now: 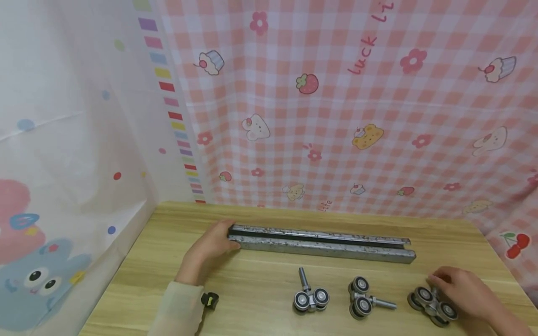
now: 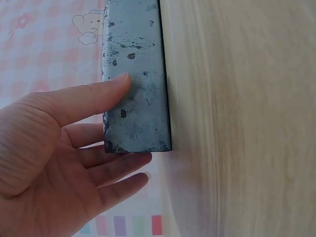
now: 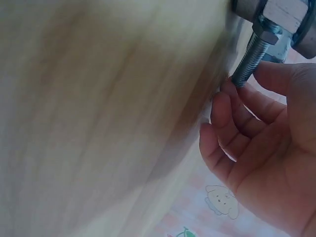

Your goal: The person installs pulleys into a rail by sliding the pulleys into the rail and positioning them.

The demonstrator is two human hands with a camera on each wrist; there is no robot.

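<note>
A slotted metal rail (image 1: 323,248), grey with dark worn spots, lies across the back of the table. My left hand (image 1: 214,243) holds its left end. In the left wrist view the thumb (image 2: 101,98) presses the side of the rail (image 2: 136,89), with the other fingers behind and below the end. At the right, my right hand (image 1: 466,291) holds a trolley roller (image 1: 433,303) by its bolt. The right wrist view shows the threaded bolt (image 3: 252,59) between thumb and curled fingers. Two more trolley rollers, a middle one (image 1: 311,298) and another (image 1: 363,298), lie in front of the rail.
Wood-grain table (image 1: 252,284) underneath. A pink checked cloth (image 1: 336,102) hangs behind it, and a white printed cloth (image 1: 84,116) hangs at the left. A small black clip-like piece (image 1: 210,301) sits beside the left sleeve (image 1: 178,308).
</note>
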